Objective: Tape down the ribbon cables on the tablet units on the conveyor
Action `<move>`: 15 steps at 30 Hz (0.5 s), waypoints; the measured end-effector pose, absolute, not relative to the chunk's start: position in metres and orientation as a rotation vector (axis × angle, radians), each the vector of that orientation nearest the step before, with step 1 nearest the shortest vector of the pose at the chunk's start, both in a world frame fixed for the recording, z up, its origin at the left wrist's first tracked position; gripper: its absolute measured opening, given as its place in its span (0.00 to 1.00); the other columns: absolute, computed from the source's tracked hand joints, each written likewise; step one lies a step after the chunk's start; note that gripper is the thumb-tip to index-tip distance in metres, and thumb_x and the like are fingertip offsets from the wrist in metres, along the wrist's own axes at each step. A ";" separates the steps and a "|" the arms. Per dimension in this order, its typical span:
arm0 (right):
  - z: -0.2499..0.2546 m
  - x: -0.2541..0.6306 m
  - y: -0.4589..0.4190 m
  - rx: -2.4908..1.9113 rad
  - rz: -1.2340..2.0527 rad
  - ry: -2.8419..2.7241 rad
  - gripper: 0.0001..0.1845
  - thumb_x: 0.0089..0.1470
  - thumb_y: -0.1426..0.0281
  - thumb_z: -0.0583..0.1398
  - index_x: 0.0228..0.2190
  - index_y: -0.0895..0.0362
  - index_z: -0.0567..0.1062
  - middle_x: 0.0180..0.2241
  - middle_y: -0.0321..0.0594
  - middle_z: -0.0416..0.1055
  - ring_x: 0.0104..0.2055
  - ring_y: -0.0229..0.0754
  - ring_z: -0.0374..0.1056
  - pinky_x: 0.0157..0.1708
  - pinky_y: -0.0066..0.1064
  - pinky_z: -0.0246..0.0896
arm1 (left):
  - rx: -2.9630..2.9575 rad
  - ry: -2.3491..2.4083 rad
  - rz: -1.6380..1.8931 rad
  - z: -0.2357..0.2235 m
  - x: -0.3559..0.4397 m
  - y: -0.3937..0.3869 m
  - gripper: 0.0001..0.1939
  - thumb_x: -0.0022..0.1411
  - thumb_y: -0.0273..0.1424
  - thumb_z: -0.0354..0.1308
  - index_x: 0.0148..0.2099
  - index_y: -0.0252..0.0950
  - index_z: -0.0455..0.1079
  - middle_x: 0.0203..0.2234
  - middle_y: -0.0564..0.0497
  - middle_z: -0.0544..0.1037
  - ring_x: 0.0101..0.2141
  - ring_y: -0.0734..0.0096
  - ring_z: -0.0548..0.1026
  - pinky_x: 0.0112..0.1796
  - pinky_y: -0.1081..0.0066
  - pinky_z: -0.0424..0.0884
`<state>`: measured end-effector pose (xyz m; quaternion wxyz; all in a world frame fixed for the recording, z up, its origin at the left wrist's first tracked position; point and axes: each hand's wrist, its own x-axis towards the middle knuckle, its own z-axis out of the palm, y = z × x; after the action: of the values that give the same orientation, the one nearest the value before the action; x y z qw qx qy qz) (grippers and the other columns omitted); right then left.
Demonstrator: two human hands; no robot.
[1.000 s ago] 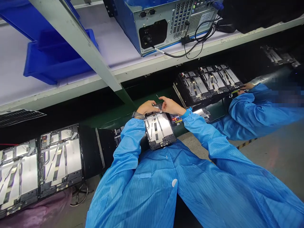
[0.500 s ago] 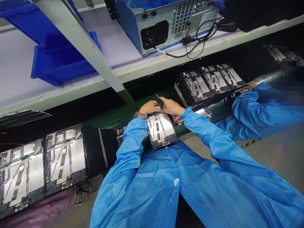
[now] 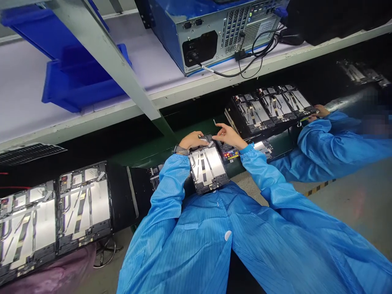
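In front of my lap lies an opened tablet-like device (image 3: 210, 163), its silver inside, dark cables and black edge parts facing up. My left hand (image 3: 191, 141) grips its upper left edge, the thumb lying over the top part. To the right, my right hand (image 3: 229, 135) is at the upper right corner, thumb and index finger apart. A small white strip (image 3: 214, 121) sticks up at the index fingertip. Near both thumbs, a short pale tab (image 3: 210, 143) lies on the device. The other right fingers are partly hidden.
Similar opened devices (image 3: 84, 208) lie at left on dark stacks; more (image 3: 252, 111) stand in a row at right, by a co-worker's hand (image 3: 321, 110). A small box with a red display (image 3: 231, 155) is beside my right wrist. Above are a shelf (image 3: 177, 92), computer case (image 3: 202, 45) and blue bin (image 3: 85, 90).
My right hand has moved right, away from my left hand, with the white strip still at its index fingertip. The device's top corner and the pale tab now show. My left hand stays.
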<state>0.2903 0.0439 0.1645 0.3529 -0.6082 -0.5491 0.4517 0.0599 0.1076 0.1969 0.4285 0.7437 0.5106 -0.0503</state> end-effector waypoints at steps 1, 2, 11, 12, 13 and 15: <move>0.159 0.287 0.040 -1.557 1.195 -1.401 0.43 0.49 0.66 0.75 0.63 0.57 0.69 0.30 0.30 0.73 0.27 0.36 0.66 0.27 0.28 0.62 | 1.865 1.272 -0.120 0.197 0.059 0.108 0.31 0.51 0.49 0.72 0.54 0.41 0.76 0.53 0.48 0.81 0.44 0.58 0.80 0.37 0.68 0.69; 0.155 0.283 0.036 -1.544 1.228 -1.380 0.44 0.48 0.66 0.76 0.63 0.56 0.68 0.31 0.30 0.73 0.27 0.35 0.66 0.26 0.27 0.62 | 1.873 1.267 -0.115 0.196 0.058 0.109 0.31 0.51 0.49 0.72 0.54 0.41 0.76 0.53 0.48 0.81 0.44 0.58 0.80 0.38 0.68 0.69; 0.134 0.267 0.024 -1.497 1.280 -1.194 0.52 0.50 0.63 0.73 0.70 0.53 0.57 0.34 0.31 0.70 0.25 0.36 0.65 0.21 0.28 0.64 | 1.971 1.305 -0.117 0.185 0.060 0.107 0.37 0.49 0.56 0.73 0.56 0.42 0.75 0.53 0.45 0.81 0.49 0.51 0.79 0.45 0.64 0.71; 0.132 0.266 0.024 -1.499 1.256 -1.218 0.53 0.50 0.63 0.73 0.70 0.52 0.57 0.35 0.31 0.70 0.25 0.36 0.65 0.21 0.28 0.64 | 1.981 1.332 -0.111 0.183 0.063 0.107 0.37 0.48 0.56 0.74 0.55 0.42 0.75 0.52 0.45 0.82 0.49 0.50 0.80 0.45 0.64 0.71; 0.131 0.266 0.024 -1.498 1.236 -1.243 0.53 0.50 0.63 0.73 0.70 0.52 0.57 0.35 0.31 0.70 0.25 0.35 0.64 0.22 0.28 0.63 | 1.986 1.343 -0.111 0.181 0.065 0.107 0.36 0.48 0.55 0.74 0.54 0.42 0.76 0.51 0.45 0.82 0.48 0.50 0.80 0.45 0.63 0.71; 0.127 0.264 0.024 -1.492 1.196 -1.285 0.53 0.50 0.62 0.72 0.70 0.53 0.57 0.36 0.32 0.69 0.26 0.35 0.63 0.23 0.28 0.62 | 1.991 1.324 -0.131 0.179 0.068 0.109 0.34 0.48 0.54 0.75 0.52 0.42 0.76 0.51 0.45 0.82 0.48 0.50 0.80 0.45 0.63 0.72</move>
<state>0.2643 0.0245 0.1274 0.4069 -0.5915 -0.5095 0.4744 0.0682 0.1092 0.1786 0.3649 0.7740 0.5149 -0.0511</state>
